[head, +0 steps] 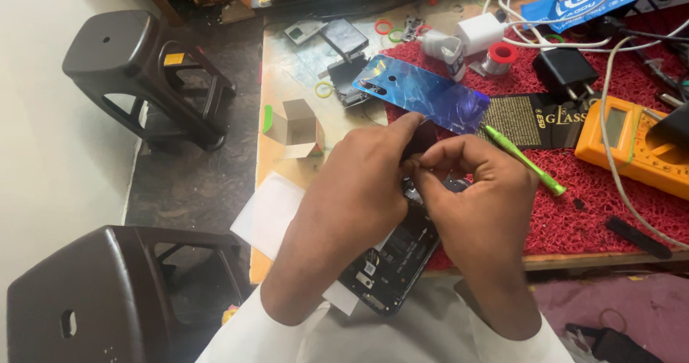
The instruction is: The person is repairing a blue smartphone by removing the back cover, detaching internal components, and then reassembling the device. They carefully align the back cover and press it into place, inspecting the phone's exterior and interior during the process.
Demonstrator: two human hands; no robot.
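Head cam looking straight down: both sets of fingertips are bunched together over the top end of an opened black phone, pinching at something small and dark there, too hidden to tell what exactly. Left hand has its thumb and forefinger pressed together on that spot, right hand is curled in from the other side, fingertips touching the same bit. The phone lies back-off, insides showing, at the near edge of the table, half under both hands. Just past the fingers lies a shiny blue back cover, and a green pry tool rests on the red mat beside the right hand. Farther right sits an orange multimeter; a small open cardboard box sits to the left.
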